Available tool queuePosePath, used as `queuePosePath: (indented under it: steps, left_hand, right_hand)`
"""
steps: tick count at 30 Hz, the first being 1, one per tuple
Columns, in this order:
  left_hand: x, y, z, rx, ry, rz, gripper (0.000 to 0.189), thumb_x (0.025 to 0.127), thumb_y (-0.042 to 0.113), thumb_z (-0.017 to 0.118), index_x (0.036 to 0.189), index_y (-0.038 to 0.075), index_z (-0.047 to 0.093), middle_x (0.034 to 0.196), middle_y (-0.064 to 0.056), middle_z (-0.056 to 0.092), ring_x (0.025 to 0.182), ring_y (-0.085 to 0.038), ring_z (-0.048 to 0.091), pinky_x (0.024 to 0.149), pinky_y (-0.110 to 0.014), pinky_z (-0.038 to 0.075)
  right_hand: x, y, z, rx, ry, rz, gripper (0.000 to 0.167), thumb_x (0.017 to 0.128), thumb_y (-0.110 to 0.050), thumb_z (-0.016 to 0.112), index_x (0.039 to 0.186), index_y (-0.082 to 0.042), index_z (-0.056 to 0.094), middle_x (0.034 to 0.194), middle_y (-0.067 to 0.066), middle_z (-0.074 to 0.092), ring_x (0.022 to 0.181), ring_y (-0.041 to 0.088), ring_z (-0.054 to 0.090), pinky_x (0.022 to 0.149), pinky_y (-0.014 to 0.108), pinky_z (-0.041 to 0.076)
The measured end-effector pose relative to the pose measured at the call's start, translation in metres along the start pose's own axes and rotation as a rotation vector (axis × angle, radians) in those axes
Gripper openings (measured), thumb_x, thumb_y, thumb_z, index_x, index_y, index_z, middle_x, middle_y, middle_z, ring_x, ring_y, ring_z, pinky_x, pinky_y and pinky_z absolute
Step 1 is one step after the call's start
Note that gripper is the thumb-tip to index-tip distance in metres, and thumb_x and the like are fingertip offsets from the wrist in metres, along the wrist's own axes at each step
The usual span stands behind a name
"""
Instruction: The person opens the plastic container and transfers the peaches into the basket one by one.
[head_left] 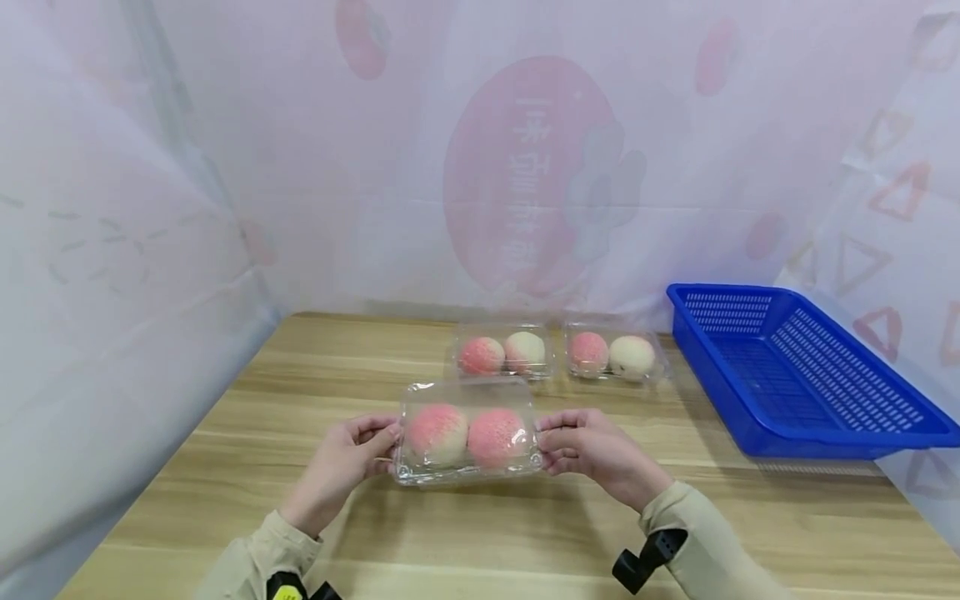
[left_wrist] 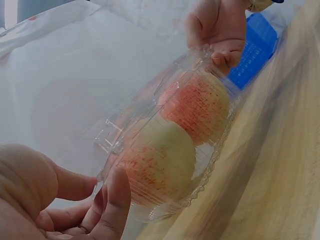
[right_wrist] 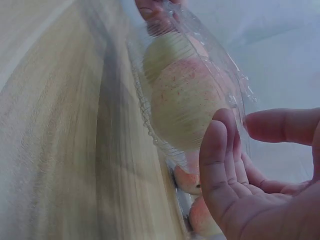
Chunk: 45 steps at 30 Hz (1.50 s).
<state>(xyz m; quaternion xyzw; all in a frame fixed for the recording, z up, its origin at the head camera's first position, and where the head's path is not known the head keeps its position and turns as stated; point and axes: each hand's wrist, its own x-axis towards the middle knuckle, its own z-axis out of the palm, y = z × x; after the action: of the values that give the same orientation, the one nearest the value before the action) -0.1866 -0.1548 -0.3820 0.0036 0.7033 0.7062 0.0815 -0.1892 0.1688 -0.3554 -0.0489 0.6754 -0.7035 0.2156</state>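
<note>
A clear plastic clamshell box (head_left: 467, 477) with two pink-and-cream peaches (head_left: 498, 437) inside is held up over the table, tilted so its lid faces the head camera. My left hand (head_left: 347, 463) pinches its left end between thumb and fingers; in the left wrist view the thumb (left_wrist: 75, 184) presses the rim. At the other end, my right hand (head_left: 592, 454) pinches the edge, with the fingers (right_wrist: 216, 155) beneath and the thumb on the rim. The lid looks closed over the fruit.
Two more clear boxes of peaches, a left one (head_left: 482, 357) and a right one (head_left: 632, 358), rest at the table's back. A blue plastic basket (head_left: 720, 379) stands at the right. White printed cloth (head_left: 360, 208) hangs behind the wooden table (head_left: 247, 467).
</note>
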Motion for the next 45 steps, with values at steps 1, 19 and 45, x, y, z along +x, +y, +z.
queuePosePath:
  steps: [1,19,45]
  left_hand:
    - [0.000,-0.001,0.002,-0.003,0.003,-0.005,0.030,0.098,0.004,0.059,0.122,-0.013,0.056,0.097,-0.014,0.065,0.085,-0.020,0.062,0.070,-0.029,0.057]
    - [0.000,-0.013,0.022,-0.030,-0.043,-0.035,0.028,0.096,0.003,0.061,0.119,-0.013,0.058,0.095,-0.014,0.065,0.082,-0.019,0.063,0.071,-0.031,0.058]
    - [0.005,-0.022,0.021,-0.034,-0.009,-0.074,0.037,0.097,0.005,0.059,0.130,-0.012,0.053,0.110,-0.016,0.062,0.090,-0.020,0.061,0.075,-0.031,0.056]
  right_hand:
    - [-0.002,0.002,-0.001,0.015,0.005,0.005,0.025,0.089,-0.001,0.065,0.109,0.011,0.056,0.084,0.011,0.063,0.073,0.020,0.063,0.070,0.032,0.056]
    - [-0.021,0.024,-0.015,0.285,0.008,0.006,0.028,0.089,0.006,0.060,0.117,0.009,0.056,0.091,0.008,0.065,0.076,0.015,0.062,0.070,0.026,0.056]
    - [-0.007,0.046,-0.010,0.321,0.044,0.061,0.044,0.090,0.006,0.057,0.130,0.015,0.041,0.093,0.011,0.063,0.080,0.018,0.062,0.076,0.030,0.055]
